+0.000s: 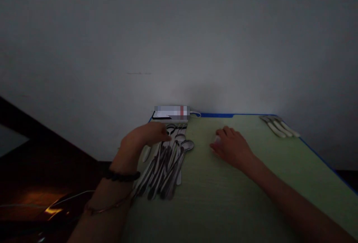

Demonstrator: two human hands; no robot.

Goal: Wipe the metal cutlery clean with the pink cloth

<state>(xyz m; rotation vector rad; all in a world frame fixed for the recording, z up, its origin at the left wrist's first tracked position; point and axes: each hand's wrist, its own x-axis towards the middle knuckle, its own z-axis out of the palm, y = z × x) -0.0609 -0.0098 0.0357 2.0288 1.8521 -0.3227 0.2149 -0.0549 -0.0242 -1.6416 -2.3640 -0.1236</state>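
Note:
A pile of metal cutlery, with several spoons among it, lies on the pale green table. My left hand reaches over the far end of this pile, its fingers drawn together; whatever they grip is hidden. One spoon has its bowl toward the right side of the heap. To the right of the pile, my right hand is low over the table with curled fingers. Between its thumb and fingers shows a small pale thing, too blurred to name.
Several forks with white handles lie side by side at the table's far right. A phone, partly blurred out, with a white cable is at the back edge. Behind the blue-edged table rises a grey wall.

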